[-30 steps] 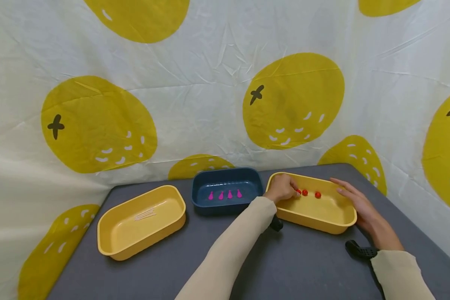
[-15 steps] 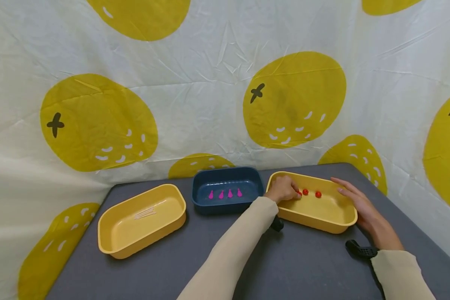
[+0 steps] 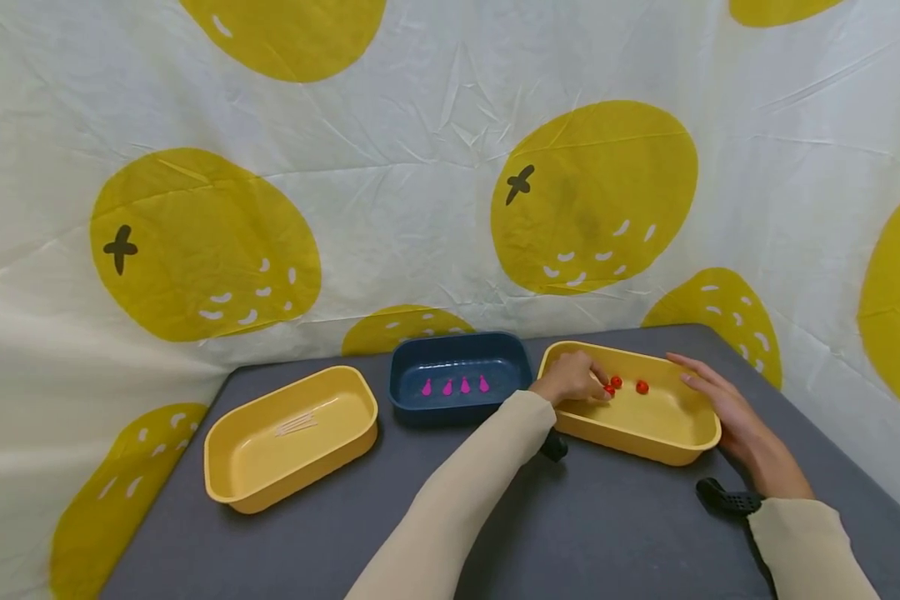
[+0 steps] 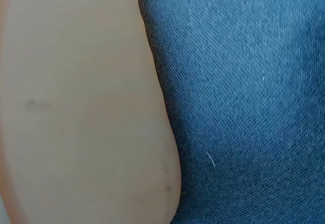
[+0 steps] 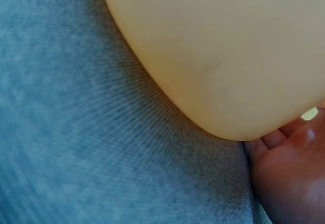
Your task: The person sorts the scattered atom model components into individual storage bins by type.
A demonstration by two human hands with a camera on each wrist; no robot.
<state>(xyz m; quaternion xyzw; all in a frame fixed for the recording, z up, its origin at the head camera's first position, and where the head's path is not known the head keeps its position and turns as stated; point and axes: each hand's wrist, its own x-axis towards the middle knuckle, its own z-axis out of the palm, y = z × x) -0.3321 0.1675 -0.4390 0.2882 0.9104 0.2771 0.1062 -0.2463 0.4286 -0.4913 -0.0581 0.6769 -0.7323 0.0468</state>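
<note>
My left hand (image 3: 572,379) reaches over the near-left side of the right-hand yellow tray (image 3: 648,437). Thumb and fingers pinch a small red bead (image 3: 609,391) low over the tray floor, partly hidden by the fingertips. Two more red balls lie beside it: one red bead (image 3: 617,382) close by, another red bead (image 3: 642,387) a little to the right. With straight fingers, my right hand (image 3: 731,417) rests against the right end of that tray. In the right wrist view part of the hand (image 5: 294,178) shows beside the tray's wall (image 5: 218,66).
A dark blue tray (image 3: 461,415) stands in the middle with several pink pear-shaped pieces (image 3: 465,385) in a row. At the left, another yellow tray (image 3: 292,479) holds several thin pale sticks (image 3: 296,423). The grey tabletop (image 3: 570,533) meets a lemon-print curtain (image 3: 412,233).
My left hand has moved slightly right, and the red bead at its fingertips now sits close to the neighbouring one. The right hand stays at the tray's end.
</note>
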